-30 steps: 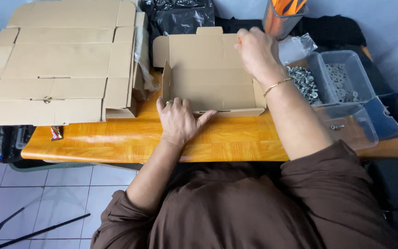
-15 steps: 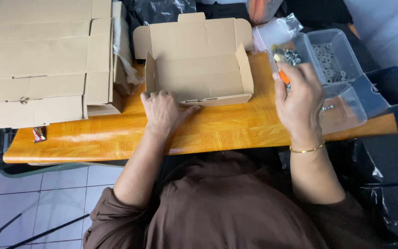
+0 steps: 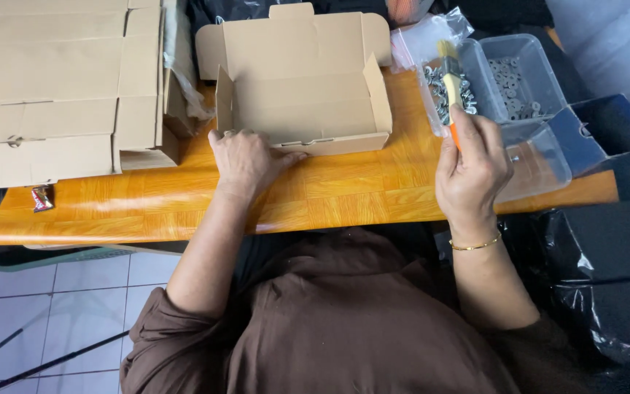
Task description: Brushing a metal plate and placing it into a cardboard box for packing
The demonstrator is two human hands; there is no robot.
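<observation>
Since the earlier frame, our right hand [image 3: 472, 171] has risen slightly off the clear bins and now shows a small paintbrush [image 3: 450, 73] upright in its grip. We keep that hand's fingers closed around the orange handle, with the pale bristles pointing away from us above the nearest clear plastic bin [image 3: 541, 157]. We find the brush at the right end of the table, just in front of a clear bag of metal washers [image 3: 442, 91].

Our left hand [image 3: 246, 160] lies flat, fingers spread, on the orange wooden table [image 3: 344, 193]; its fingertips touch the front wall of the open cardboard box [image 3: 300, 109], whose lid stands folded back.

A second clear bin of metal parts [image 3: 523, 76] sits behind the first. A dark blue bin [image 3: 603, 135] stands at the far right. A stack of flat cardboard blanks [image 3: 52, 87] covers the table's left end.
</observation>
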